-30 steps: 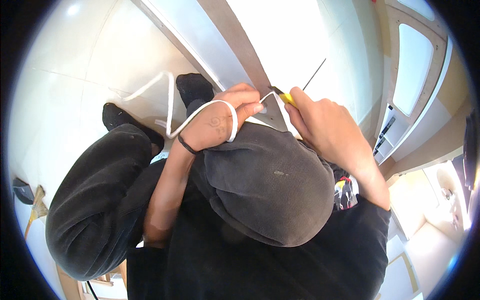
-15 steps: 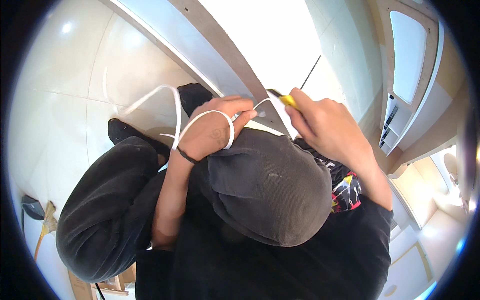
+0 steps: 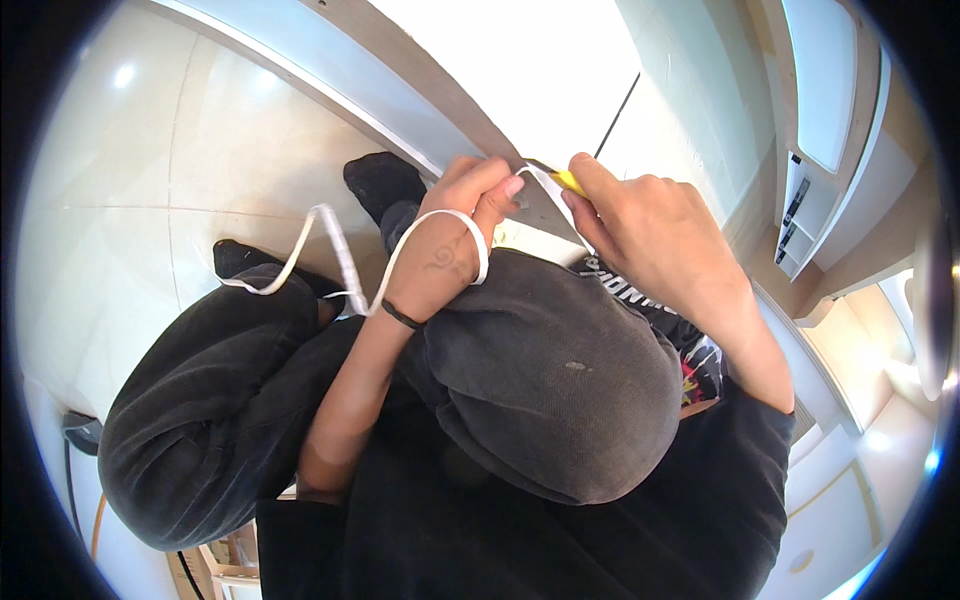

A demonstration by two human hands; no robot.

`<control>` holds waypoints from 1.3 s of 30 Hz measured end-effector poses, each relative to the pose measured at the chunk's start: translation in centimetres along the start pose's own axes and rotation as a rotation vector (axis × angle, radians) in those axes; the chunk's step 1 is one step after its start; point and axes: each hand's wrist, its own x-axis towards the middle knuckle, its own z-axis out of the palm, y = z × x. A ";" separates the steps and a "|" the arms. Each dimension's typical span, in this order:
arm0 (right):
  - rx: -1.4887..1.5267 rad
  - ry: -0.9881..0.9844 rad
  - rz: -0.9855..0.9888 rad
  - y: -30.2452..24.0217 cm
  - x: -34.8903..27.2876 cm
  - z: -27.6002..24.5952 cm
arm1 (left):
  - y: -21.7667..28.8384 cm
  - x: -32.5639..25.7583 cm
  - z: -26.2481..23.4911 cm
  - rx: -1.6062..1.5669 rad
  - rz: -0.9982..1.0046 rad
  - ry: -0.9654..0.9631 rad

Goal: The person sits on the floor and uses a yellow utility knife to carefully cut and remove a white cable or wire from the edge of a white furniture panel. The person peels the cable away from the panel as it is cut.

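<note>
One tiled floor [image 3: 130, 200], pale and glossy. One pair of dark trousers [image 3: 200, 420], knees raised, with two black-socked feet [image 3: 385, 185] on the tiles. Two hands, both above the right knee. Left hand [image 3: 450, 245] closed, pinching one white strip [image 3: 345, 262], which loops over its back and trails down toward the left knee. Right hand [image 3: 650, 235] closed around one yellow-handled tool [image 3: 568, 181], tip touching the strip's end. No containers visible.

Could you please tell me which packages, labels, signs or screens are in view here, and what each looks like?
Printed patch: on the dark shirt under the right forearm, a small multicoloured print in red, yellow and white.
White lettering: on the same shirt, just below the right hand.
No packages, signs or screens show.
</note>
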 end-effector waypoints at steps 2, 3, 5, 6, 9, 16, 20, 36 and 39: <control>0.008 0.009 -0.014 0.0 -0.2 -0.1 | -0.1 0.1 0.2 -0.030 0.024 0.028; 0.005 0.018 -0.019 0.0 -0.2 -0.1 | -0.1 0.2 0.3 -0.017 0.048 0.031; 0.039 -0.002 -0.011 0.0 -0.2 -0.2 | 0.0 0.3 0.2 0.005 0.079 0.036; 0.053 0.000 -0.015 0.0 -0.1 -0.2 | 0.2 0.3 0.1 0.016 0.083 0.039; 0.044 0.001 -0.032 -0.2 0.1 -0.1 | 0.7 0.1 -0.7 0.161 0.046 -0.040; -0.031 -0.019 0.044 -0.9 -0.2 0.3 | 1.0 0.2 -0.9 0.147 0.025 -0.061; -0.008 -0.058 0.068 -1.0 -0.3 0.0 | 0.8 0.2 -0.6 0.048 0.071 0.003; -0.086 -0.134 0.091 -1.2 -0.1 -0.4 | 0.7 0.2 -2.4 0.068 0.080 -0.193; -0.013 -0.061 0.036 -1.3 0.5 0.5 | 0.7 0.1 -2.8 0.084 0.093 -0.233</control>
